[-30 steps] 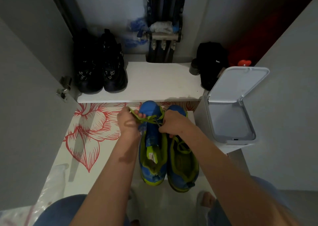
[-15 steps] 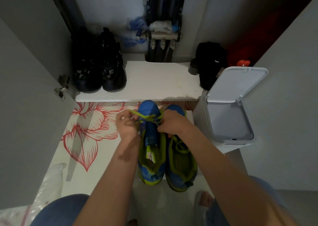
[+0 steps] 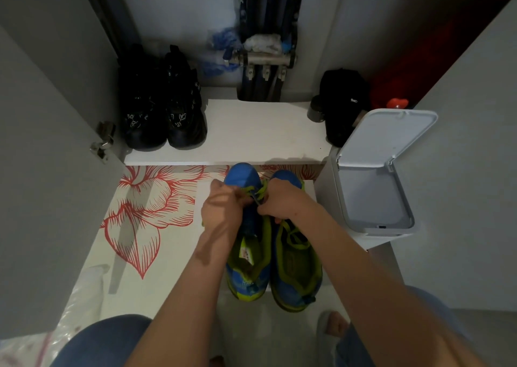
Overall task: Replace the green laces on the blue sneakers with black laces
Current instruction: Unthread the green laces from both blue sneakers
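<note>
Two blue sneakers with lime-green trim stand side by side on the floor, toes away from me. Over the left sneaker (image 3: 246, 257), near its toe end, my left hand (image 3: 223, 207) and my right hand (image 3: 282, 201) both pinch the green lace (image 3: 256, 192) between them. The right sneaker (image 3: 296, 271) still has its green lace threaded, lying loose over the tongue. No black lace is visible.
A white bin (image 3: 372, 187) with its lid up stands right of the sneakers. A pair of black shoes (image 3: 165, 109) sits on a white shelf (image 3: 257, 134) behind. A black bag (image 3: 344, 104) is at the back right. An open grey cabinet door (image 3: 47, 171) flanks the left.
My hands have drawn closer together over the left sneaker's toe end, and the stretch of green lace that ran out to the left has shortened.
</note>
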`<state>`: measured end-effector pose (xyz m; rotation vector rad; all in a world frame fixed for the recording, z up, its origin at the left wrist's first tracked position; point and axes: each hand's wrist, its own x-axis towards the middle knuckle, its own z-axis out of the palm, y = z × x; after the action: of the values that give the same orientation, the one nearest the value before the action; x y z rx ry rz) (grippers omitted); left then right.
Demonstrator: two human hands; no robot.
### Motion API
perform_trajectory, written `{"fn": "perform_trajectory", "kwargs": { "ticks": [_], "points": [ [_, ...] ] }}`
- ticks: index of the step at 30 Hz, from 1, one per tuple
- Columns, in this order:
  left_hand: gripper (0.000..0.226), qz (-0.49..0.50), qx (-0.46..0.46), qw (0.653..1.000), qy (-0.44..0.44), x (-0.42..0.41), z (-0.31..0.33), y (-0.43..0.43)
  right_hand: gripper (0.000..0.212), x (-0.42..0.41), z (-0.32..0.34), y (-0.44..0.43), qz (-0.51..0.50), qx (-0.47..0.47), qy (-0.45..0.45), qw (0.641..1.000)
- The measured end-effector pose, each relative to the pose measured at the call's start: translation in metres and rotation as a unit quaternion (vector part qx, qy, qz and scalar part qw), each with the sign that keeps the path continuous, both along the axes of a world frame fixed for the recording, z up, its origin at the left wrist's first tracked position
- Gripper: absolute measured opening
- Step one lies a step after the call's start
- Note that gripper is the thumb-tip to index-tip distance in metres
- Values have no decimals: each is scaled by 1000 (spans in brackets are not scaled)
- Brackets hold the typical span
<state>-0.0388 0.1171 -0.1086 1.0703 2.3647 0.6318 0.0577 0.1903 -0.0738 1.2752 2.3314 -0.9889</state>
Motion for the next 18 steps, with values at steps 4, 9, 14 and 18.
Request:
{"fn": "perform_trajectory", "kwargs": {
  "ticks": [4,9,14,18],
  "points": [
    [21,336,271,853,-294,-11,10,1,30,0,2,-1,12,7,-1,1000],
    [14,462,352,693,-428,-30,31,3,33,0,4,-2,17,2,-6,1000],
    [31,391,154,893,-164,-21,27,-1,34,-1,-2,0,-3,19,0,1000],
    [46,285,138,949,-7,-20,32,-6,20,-10,-12,3,-58,141,114,982]
  ]
}}
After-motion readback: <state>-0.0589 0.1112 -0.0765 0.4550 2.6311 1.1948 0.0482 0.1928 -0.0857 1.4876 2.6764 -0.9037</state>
